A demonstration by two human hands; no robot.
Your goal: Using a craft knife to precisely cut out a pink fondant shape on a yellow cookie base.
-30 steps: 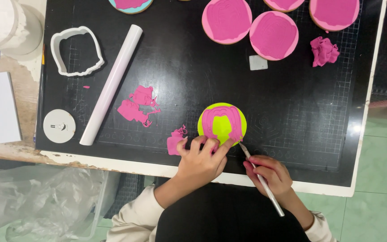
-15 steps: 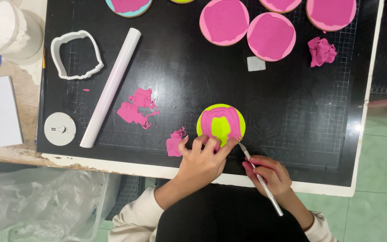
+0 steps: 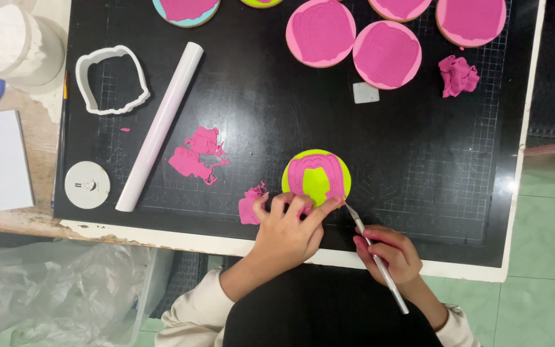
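I see my left hand [image 3: 287,231] with fingers spread loose, fingertips resting on the green and pink cookie [image 3: 316,178] at its 1 o'clock. At the cookie's 4 o'clock, my right hand [image 3: 387,255] pinches a knife [image 3: 375,259] tight.

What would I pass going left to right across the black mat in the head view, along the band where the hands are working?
Round white disc → white rolling pin → pink scraps → left hand → green-and-pink round piece → right hand holding a thin knife.
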